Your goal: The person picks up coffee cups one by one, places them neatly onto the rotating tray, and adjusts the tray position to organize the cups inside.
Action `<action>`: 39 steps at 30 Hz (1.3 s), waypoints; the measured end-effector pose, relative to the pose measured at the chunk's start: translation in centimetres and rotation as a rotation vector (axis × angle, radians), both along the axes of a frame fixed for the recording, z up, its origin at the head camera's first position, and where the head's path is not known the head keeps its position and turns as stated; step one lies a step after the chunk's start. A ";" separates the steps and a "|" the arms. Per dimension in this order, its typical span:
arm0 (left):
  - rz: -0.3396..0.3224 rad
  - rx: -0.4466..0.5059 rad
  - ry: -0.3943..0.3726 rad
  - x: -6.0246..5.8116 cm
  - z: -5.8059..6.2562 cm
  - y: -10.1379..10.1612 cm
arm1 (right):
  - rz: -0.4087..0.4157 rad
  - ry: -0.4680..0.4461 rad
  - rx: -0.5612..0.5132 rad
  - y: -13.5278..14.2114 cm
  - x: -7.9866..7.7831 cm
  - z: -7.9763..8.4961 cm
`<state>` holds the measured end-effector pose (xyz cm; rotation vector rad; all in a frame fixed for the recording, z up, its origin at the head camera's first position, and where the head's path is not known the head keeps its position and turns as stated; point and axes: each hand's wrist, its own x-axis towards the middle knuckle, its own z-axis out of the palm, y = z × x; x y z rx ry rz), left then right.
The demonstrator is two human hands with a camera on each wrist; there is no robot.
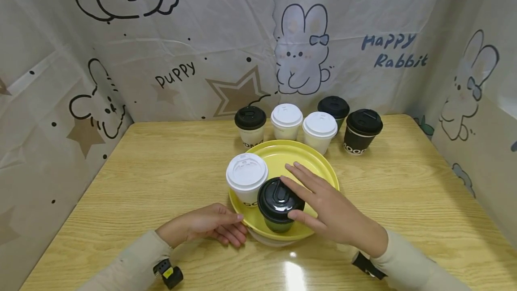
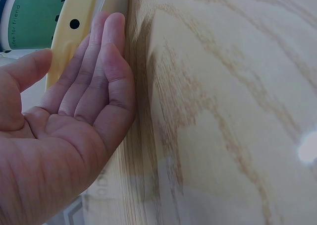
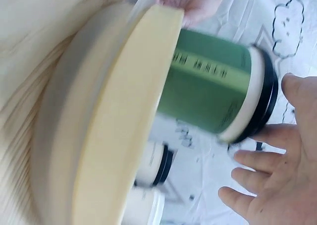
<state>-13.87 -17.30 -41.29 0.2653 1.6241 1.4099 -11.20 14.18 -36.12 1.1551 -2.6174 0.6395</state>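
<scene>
A round yellow tray [image 1: 284, 147] sits on a pale round base [image 1: 274, 240]. On it stand a white-lidded paper cup [image 1: 247, 174] and a green paper cup with a black lid [image 1: 278, 201], both upright. My right hand [image 1: 331, 205] is spread beside the green cup's lid, thumb and forefinger at its edge; in the right wrist view the thumb shows a small gap from the lid. At the tray's near left, my left hand [image 1: 216, 226] touches the rim with its thumb. Its other fingers extend low along the tray's side in the left wrist view.
Behind the tray stand a black-lidded pale cup [image 1: 250, 125], two white-lidded cups [image 1: 286, 120], a black-lidded cup [image 1: 333, 107] and a black cup [image 1: 361, 134]. The wooden table [image 1: 161, 165] meets a printed cloth [image 1: 181, 93] at its back and sides.
</scene>
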 end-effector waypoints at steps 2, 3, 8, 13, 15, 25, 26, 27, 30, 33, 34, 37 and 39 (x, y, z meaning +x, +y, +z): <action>0.000 0.001 0.000 0.0 0.0 0.0 | -0.036 -0.026 0.005 0.9 -0.2 -0.1; 0.000 0.001 0.000 0.0 0.0 0.0 | -0.052 -0.038 0.009 1.4 -0.3 -0.2; 0.002 -0.003 -0.005 0.0 -0.1 0.1 | -0.114 -0.084 0.035 4.0 -0.9 -1.1; 0.002 -0.006 -0.001 -0.1 -0.1 0.1 | -0.158 -0.095 0.089 6.6 -1.7 -2.2; 0.002 -0.006 -0.002 0.0 -0.1 0.1 | -0.165 -0.114 0.117 7.5 -2.0 -2.7; 0.001 -0.005 0.000 0.1 0.0 0.1 | -0.178 -0.263 0.138 9.2 -2.6 -4.3; 0.001 -0.005 0.001 0.1 0.0 0.1 | -0.177 -0.266 0.137 9.2 -2.7 -4.4; 0.001 -0.005 0.002 0.1 0.0 0.1 | -0.176 -0.269 0.138 9.2 -2.7 -4.4; 0.003 -0.007 0.002 0.1 0.1 0.1 | -0.177 -0.278 0.148 9.1 -2.8 -4.6; 0.008 -0.013 0.000 0.0 0.1 0.0 | -0.186 -0.282 0.161 9.0 -2.6 -4.7; 0.010 -0.016 -0.001 -0.1 0.1 -0.1 | -0.189 -0.282 0.164 9.0 -2.5 -4.7; 0.016 -0.027 0.007 -0.4 0.2 -0.4 | -0.190 -0.269 0.171 8.8 -2.0 -4.7; 0.021 -0.035 0.016 -0.7 0.2 -0.7 | -0.188 -0.263 0.172 8.7 -1.6 -4.7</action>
